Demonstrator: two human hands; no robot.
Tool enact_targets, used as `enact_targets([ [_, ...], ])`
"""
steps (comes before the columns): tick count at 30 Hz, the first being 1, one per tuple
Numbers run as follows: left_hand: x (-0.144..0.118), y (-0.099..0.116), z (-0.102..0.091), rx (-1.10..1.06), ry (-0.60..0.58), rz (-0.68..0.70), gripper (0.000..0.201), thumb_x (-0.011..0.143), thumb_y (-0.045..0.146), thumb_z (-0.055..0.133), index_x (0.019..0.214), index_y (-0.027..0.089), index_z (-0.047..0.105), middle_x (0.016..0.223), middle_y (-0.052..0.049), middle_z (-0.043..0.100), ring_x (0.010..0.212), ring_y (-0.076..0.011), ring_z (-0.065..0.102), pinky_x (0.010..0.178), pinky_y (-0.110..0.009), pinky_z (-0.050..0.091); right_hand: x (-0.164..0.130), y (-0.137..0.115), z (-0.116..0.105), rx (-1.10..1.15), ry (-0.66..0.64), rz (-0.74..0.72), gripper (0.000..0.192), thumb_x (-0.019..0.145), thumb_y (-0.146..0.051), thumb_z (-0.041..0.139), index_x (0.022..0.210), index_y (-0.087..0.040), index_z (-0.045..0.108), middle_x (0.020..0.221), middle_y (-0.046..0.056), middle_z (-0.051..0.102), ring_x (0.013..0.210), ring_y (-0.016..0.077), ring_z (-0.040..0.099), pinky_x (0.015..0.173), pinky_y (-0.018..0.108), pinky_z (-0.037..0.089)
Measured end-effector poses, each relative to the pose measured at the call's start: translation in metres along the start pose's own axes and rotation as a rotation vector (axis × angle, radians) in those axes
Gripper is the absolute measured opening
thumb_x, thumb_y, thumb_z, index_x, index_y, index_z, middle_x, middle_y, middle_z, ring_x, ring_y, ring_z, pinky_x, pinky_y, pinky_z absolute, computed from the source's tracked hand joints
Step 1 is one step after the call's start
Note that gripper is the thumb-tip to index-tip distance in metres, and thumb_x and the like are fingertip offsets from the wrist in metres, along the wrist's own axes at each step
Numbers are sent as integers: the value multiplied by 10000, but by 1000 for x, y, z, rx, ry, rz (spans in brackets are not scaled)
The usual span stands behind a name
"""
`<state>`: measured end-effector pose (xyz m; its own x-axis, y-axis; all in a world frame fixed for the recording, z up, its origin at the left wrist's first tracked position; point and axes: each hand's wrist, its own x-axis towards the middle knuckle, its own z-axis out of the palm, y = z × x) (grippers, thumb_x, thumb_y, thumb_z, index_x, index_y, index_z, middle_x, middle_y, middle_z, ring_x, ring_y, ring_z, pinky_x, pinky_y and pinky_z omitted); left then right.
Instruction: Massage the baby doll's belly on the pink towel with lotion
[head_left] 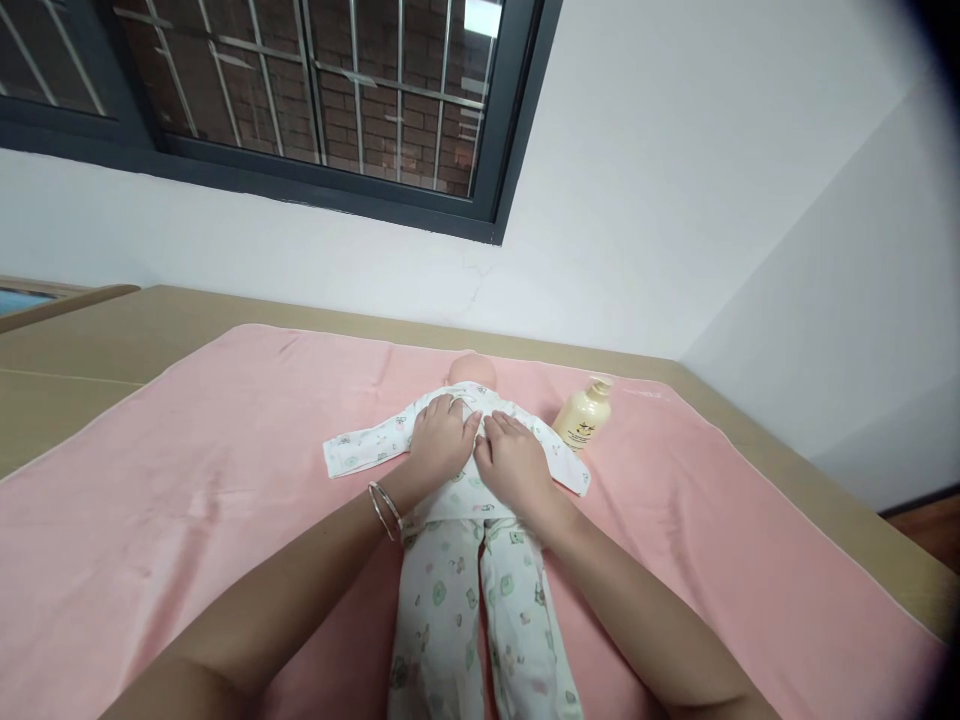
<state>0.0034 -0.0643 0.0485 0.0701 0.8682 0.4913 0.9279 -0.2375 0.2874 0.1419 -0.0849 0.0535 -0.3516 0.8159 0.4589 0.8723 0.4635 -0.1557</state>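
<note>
The doll (463, 502) lay stretched out on the pink sheet (285, 400), in printed white clothes (442, 595). We had our left hand (442, 440) and right hand (517, 465) on its upper body, palms down; the grip was flat and loose on both sides, thumbs near each other, with nothing clutched that we could see. We judged the step to be pressing or smoothing over the upper body, and the next move seemed to call for light, even pressure. A pump bottle (583, 415) was just beside the right-hand sleeve (571, 472); the table (97, 335) bordered the sheet.
</note>
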Motion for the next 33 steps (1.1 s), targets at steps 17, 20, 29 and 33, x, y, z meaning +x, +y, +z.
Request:
enact_targets([
  [17,1,-9,23,-56,-2,-28,494,966,385,301,1361,135,459,1452,-149,450,1364,-295,375,1129,-497,282,13,29,21,298,-108,56,640,942,-459,381,1490,-142,288,1561,88,197,1457,285,101,1176,504,149],
  [20,1,-10,25,-59,8,-28,489,959,385,316,1351,138,474,1443,-149,461,1358,-302,383,1126,-505,288,11,29,23,301,-92,51,627,945,-451,378,1485,-144,299,1557,97,210,1454,278,127,1178,504,142],
  [29,1,-10,24,-77,17,-44,479,946,379,354,1345,146,484,1445,-129,465,1356,-293,384,1133,-494,285,11,29,24,296,-83,52,630,948,-448,371,1481,-118,304,1555,96,221,1450,275,145,1187,480,133],
  [33,1,-10,25,-86,24,-45,467,940,375,370,1336,158,492,1438,-124,473,1352,-290,390,1131,-493,291,11,29,24,300,-80,50,627,951,-452,369,1481,-125,305,1555,95,222,1451,270,145,1186,483,132],
])
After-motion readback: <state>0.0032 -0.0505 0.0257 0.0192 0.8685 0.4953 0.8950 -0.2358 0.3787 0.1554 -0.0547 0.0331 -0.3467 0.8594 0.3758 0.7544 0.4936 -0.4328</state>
